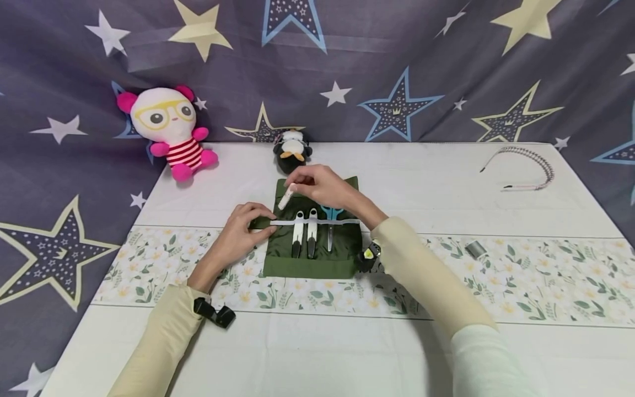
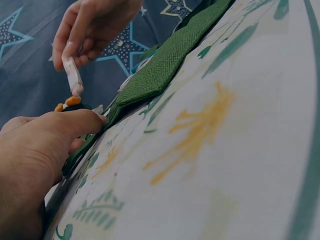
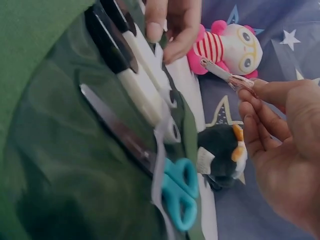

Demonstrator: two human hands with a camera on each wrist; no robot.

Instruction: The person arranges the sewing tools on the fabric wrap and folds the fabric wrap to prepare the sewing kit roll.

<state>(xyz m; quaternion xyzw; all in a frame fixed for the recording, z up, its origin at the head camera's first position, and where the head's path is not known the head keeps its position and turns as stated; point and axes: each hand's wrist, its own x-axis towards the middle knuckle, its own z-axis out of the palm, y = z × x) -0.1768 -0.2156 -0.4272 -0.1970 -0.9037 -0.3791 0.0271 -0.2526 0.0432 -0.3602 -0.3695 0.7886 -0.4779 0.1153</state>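
Green pouch (image 1: 308,268): strapped scissors (image 1: 330,236), two white tools (image 1: 312,230) | hands: left (image 1: 242,227) pinching pouch, right (image 1: 321,186) pinching stick (image 1: 285,199)

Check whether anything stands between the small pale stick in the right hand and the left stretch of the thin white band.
Nothing visible stands between the stick and that stretch of band. The left hand pinches the green fabric pouch at the band's end, while two white tools with black ends lie to the right.

I'm getting bright head view, soft shadow (image 1: 432,353) falling beside right sleeve (image 1: 434,274). Wrist views running dimmer; green cloth (image 3: 45,160) blurring in right wrist view.
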